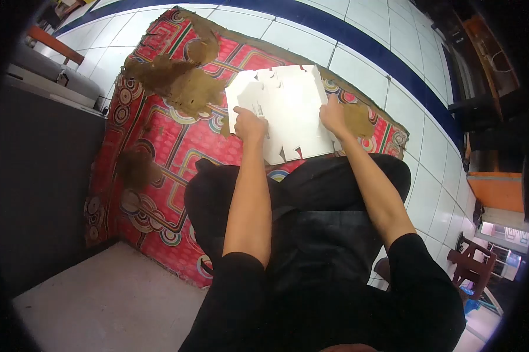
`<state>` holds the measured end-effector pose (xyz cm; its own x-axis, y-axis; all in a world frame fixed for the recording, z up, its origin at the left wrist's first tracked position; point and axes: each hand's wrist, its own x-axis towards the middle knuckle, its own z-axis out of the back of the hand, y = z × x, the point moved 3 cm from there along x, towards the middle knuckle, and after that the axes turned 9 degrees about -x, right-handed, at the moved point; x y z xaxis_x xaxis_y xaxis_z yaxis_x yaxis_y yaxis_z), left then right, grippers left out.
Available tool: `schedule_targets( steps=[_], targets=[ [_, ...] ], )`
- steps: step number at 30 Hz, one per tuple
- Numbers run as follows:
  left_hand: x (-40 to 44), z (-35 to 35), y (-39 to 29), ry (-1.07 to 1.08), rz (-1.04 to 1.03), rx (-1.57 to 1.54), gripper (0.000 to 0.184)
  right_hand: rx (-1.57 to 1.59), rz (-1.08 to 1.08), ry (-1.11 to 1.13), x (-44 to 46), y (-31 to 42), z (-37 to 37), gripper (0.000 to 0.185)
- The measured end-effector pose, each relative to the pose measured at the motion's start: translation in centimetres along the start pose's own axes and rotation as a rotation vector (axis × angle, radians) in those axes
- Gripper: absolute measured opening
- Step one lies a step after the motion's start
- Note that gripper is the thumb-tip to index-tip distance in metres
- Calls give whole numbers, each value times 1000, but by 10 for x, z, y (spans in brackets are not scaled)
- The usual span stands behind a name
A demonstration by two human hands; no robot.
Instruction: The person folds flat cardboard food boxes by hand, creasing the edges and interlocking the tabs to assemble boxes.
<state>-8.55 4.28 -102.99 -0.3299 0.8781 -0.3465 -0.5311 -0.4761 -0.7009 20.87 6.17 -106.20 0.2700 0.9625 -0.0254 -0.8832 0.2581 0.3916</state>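
A white sheet of card (293, 111) with notches and small cut-outs along its far and near edges lies over the red patterned mat, in front of my crossed legs. My left hand (250, 124) is closed on its left side, beside a raised white flap. At the right edge, my right hand (333, 117) grips the card with fingers bent. The far left corner of the card looks angled.
The worn red mat (188, 141) has brown torn patches. White floor tiles (358, 64) with a dark blue stripe lie beyond it. A dark grey panel (47, 176) stands at the left, and a brown plastic stool (472, 264) at the lower right.
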Motion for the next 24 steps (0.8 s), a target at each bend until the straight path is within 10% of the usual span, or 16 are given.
schedule_targets(
  steps=[15,24],
  targets=[
    [-9,4,-20,-3,-110,-57,70,-218,338,27,-66,183,16,20],
    [4,16,-8,159,-71,-288,62,-61,337,19,-20,100,43,24]
  ],
)
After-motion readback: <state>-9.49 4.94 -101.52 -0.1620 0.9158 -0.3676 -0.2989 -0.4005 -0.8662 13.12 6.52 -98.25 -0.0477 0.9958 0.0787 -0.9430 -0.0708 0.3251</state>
